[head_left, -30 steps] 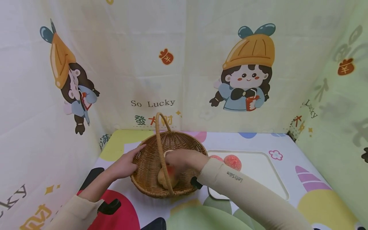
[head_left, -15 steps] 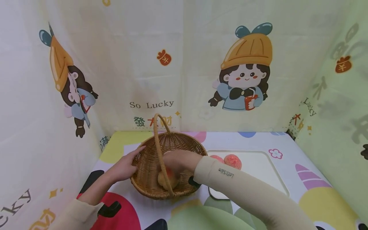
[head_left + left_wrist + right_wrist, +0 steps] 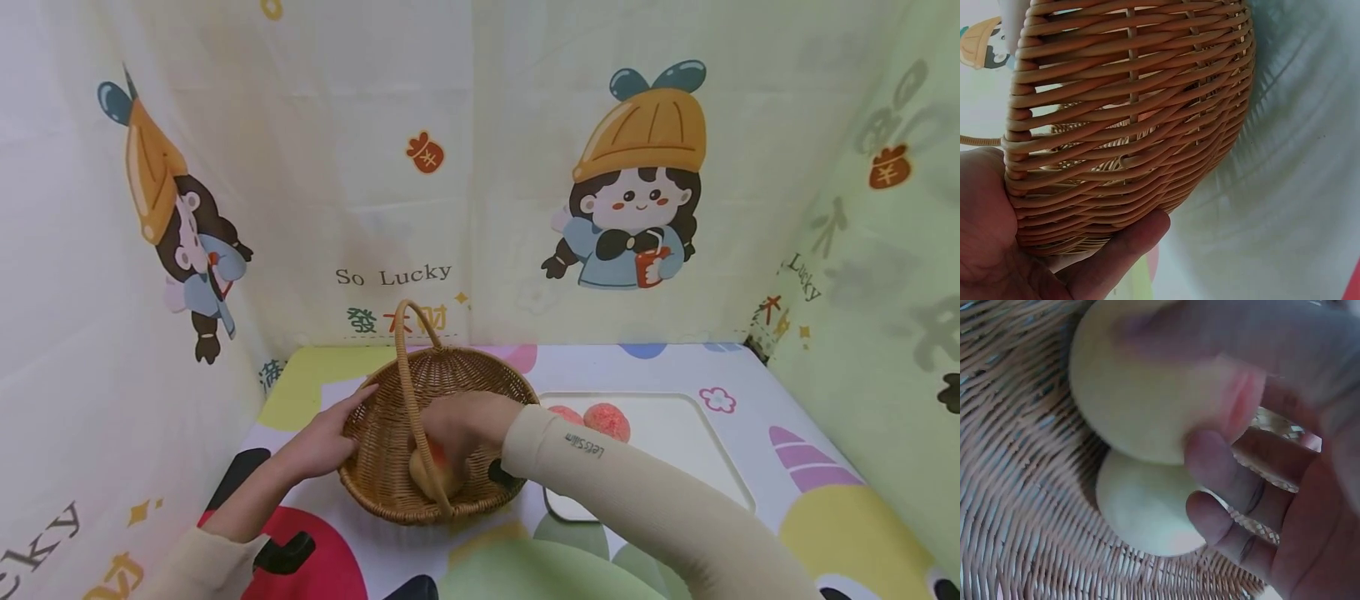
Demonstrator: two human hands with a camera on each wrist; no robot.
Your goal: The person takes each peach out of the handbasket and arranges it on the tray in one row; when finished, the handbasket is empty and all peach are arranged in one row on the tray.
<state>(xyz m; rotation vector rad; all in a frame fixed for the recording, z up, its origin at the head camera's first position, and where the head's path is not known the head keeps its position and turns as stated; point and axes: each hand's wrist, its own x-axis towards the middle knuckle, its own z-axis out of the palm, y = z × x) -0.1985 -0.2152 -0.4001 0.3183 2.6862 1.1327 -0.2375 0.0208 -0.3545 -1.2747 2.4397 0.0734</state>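
Observation:
A brown wicker basket [image 3: 378, 475] with an arched handle leans toward me on the patterned tablecloth. At its left side my left hand [image 3: 322, 437] grips the rim, and in the left wrist view a finger [image 3: 1129, 247] lies along the outside of the weave. Inside the basket, my right hand [image 3: 461, 425] holds a pale yellow peach [image 3: 1129, 394] with a pink blush, thumb across it and fingertips at its side. A second pale peach [image 3: 1141, 506] lies against it, below in the right wrist view. From the head camera, the hand partly hides the peaches.
Right of the basket lies a white rectangular tray [image 3: 675, 450] bearing two pink-red peaches [image 3: 607, 422], partly behind my right sleeve [image 3: 600, 475]. Printed cloth walls [image 3: 517, 167] stand close behind and on both sides of the table.
My right hand has sunk slightly lower and nearer in the basket, covering a pale patch visible above it earlier. The basket's handle has shifted slightly left; my left hand keeps its grip.

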